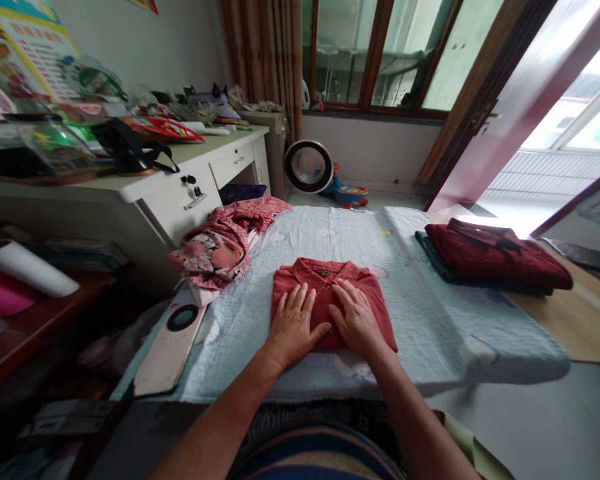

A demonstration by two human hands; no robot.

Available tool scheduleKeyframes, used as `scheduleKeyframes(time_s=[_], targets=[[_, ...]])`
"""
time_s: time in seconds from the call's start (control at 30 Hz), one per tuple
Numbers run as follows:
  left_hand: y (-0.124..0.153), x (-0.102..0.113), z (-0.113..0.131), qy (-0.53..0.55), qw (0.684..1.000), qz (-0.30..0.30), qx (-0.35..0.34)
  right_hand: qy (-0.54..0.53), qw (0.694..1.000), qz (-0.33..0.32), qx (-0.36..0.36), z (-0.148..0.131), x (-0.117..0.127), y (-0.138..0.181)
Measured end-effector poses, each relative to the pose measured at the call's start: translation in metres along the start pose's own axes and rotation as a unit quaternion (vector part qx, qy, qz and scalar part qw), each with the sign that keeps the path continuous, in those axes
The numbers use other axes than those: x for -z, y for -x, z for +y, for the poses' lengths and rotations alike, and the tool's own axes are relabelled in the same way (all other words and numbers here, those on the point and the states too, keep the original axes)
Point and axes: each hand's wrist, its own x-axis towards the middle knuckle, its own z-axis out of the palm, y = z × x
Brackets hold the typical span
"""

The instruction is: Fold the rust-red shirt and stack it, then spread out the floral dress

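A red collared shirt, folded into a neat rectangle, lies on the pale blue cloth that covers the table. Its collar points away from me, and a dark label shows inside the neck. My left hand rests flat on the left part of the shirt, fingers stretched out. On the right part, my right hand also lies flat with its fingers spread. Both palms touch the fabric, and neither hand grips anything.
Dark red folded clothes sit on a dark green folded garment at the right. Crumpled patterned clothing and a phone lie on the left. A cluttered white desk stands beyond; a door is at the right.
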Motion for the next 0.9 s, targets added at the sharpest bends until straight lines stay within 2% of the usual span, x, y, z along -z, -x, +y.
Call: scheduleKeyframes(time_s=[0.1, 0.23, 0.57, 0.9], targets=[[-0.001, -0.002, 0.000, -0.011, 1.000, -0.002, 0.003, 0.011, 0.998, -0.056, 0.000, -0.008, -0.005, 0.000], [-0.001, -0.002, -0.001, -0.014, 1.000, -0.009, 0.005, 0.015, 0.997, -0.077, -0.008, -0.004, -0.004, 0.001], [0.002, -0.003, -0.017, -0.019, 0.999, -0.033, 0.003, 0.030, 0.997, -0.068, -0.025, 0.006, -0.005, 0.004], [0.004, 0.000, -0.025, -0.007, 0.997, -0.051, 0.049, 0.075, 0.995, -0.050, -0.044, 0.021, 0.001, 0.013]])
